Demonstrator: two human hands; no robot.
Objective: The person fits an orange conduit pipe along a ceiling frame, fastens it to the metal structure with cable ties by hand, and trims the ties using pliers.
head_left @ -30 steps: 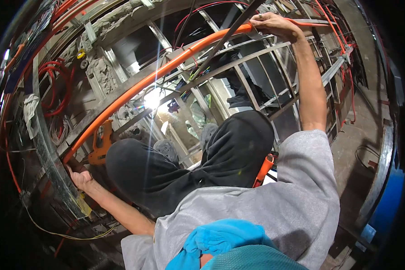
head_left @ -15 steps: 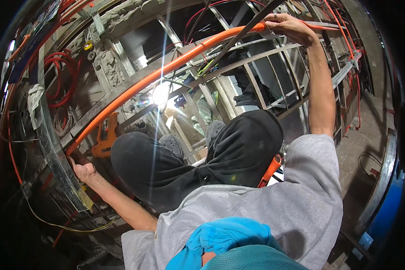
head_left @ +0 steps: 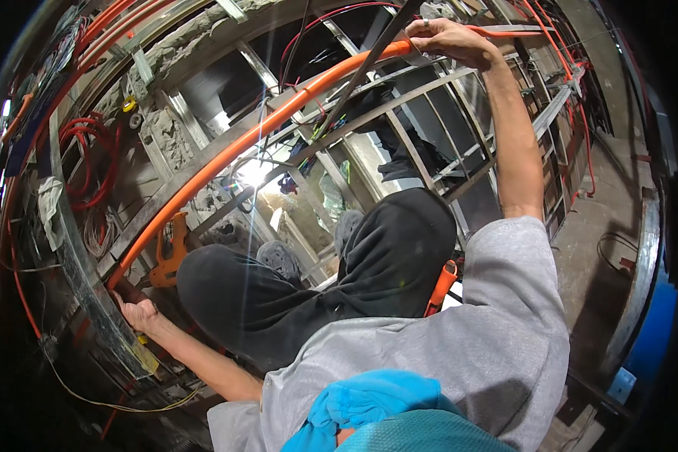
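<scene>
A long orange conduit (head_left: 256, 132) runs in a bend from the lower left to the upper right, above a grid of metal framing (head_left: 399, 113). My right hand (head_left: 456, 45), wearing a ring, is closed around its upper part, arm stretched out. At the lower left end, my left hand (head_left: 141, 315) has its fingers curled at the conduit; the fingertips are partly hidden beside a metal channel (head_left: 83, 248). An orange power tool (head_left: 170, 252) lies close to my left knee, under the bend of the conduit.
A bright lamp (head_left: 253, 172) shines up from below the framing, near my shoes (head_left: 279, 260). Coiled red tubing (head_left: 90, 162) hangs at the left. An orange-handled tool (head_left: 441, 288) sits at my right hip. A dark diagonal bar (head_left: 369, 64) crosses over the conduit. Loose wires hang around.
The view has shifted slightly, with the scene moving left and down. My right hand has come a little left on the conduit. My left hand stays at the lower end.
</scene>
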